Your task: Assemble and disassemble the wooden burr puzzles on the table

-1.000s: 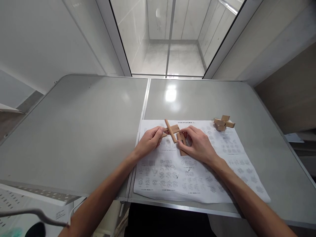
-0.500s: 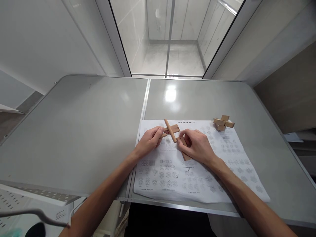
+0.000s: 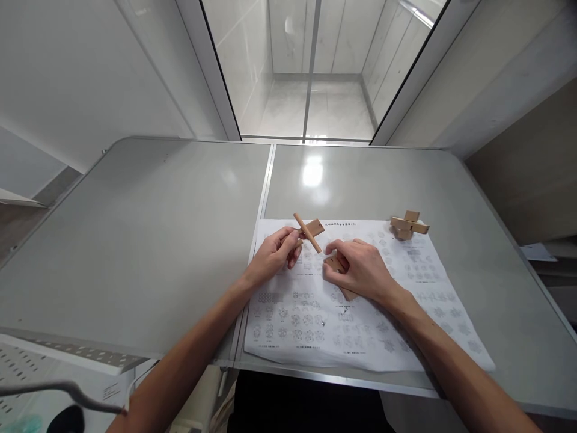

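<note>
Between the thumb and fingers of my left hand (image 3: 276, 257) are crossed wooden puzzle pieces (image 3: 311, 231), a thin strip lying across a wider flat piece. They are held just above the printed instruction sheet (image 3: 288, 322). My right hand (image 3: 360, 267) rests on the sheet with its fingers curled over another flat wooden piece (image 3: 348, 294), which is partly hidden under the palm. The right thumb and fingertips touch or nearly touch this piece near its far end.
An interlocked wooden puzzle (image 3: 408, 225) stands on the sheet's far right corner. The grey folding table (image 3: 180, 240) has a metal seam running down its middle. Beyond its far edge is a glass door (image 3: 311, 60). A white perforated surface (image 3: 27, 373) lies at lower left.
My left hand has lifted and turned the crossed pieces slightly up and left, away from the right hand. The flat piece under my right hand has shifted a little toward me and right.
</note>
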{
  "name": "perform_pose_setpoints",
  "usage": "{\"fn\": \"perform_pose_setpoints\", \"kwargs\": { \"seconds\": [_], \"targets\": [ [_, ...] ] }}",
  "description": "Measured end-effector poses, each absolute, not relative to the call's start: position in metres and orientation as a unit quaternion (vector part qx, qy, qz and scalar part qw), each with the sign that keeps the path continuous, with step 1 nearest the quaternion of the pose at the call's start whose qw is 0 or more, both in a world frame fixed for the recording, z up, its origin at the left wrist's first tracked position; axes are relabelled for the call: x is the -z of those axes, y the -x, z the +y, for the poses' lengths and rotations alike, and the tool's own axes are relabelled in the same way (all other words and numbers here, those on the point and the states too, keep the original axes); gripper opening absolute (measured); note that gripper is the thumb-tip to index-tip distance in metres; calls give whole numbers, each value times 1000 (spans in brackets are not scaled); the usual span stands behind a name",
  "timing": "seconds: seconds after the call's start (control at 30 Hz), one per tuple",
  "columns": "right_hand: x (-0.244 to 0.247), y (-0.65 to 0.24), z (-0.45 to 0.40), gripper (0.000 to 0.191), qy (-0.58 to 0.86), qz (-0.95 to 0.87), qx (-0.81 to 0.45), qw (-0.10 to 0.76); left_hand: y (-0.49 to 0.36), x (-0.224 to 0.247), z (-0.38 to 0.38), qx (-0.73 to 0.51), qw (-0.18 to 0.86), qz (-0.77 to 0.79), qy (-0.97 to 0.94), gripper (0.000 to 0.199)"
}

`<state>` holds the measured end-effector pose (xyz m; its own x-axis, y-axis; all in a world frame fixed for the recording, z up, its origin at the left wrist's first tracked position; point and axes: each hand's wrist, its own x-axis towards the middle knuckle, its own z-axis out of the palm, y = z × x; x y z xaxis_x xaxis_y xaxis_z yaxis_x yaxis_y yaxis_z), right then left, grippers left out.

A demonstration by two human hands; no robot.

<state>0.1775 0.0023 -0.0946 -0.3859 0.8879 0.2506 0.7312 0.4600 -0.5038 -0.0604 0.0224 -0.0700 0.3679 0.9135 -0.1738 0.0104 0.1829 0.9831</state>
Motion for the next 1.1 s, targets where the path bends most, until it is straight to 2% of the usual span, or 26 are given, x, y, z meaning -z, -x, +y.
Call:
{"fn": "perform_pose_setpoints", "kwargs": {
  "seconds": [0.13, 0.33, 0.77, 0.93, 1.1],
  "targets": [
    [94, -179, 1, 9, 500, -811, -169, 253, 61, 69, 24, -370, 646, 433, -508, 38],
    [91, -182, 1, 17, 507, -785, -239, 263, 62, 70, 25, -382, 646, 440, -494, 37],
    [81, -193, 9, 37, 481, -531, -590, 372, 66, 73, 27, -397, 662, 439, -459, 35],
    [84, -195, 13, 25, 430, -452, -682, 381, 67, 75, 28, -411, 670, 437, -437, 33],
    [90, -196, 14, 26, 406, -407, -712, 404, 68, 75, 29, -419, 677, 432, -424, 33]
  ]
}}
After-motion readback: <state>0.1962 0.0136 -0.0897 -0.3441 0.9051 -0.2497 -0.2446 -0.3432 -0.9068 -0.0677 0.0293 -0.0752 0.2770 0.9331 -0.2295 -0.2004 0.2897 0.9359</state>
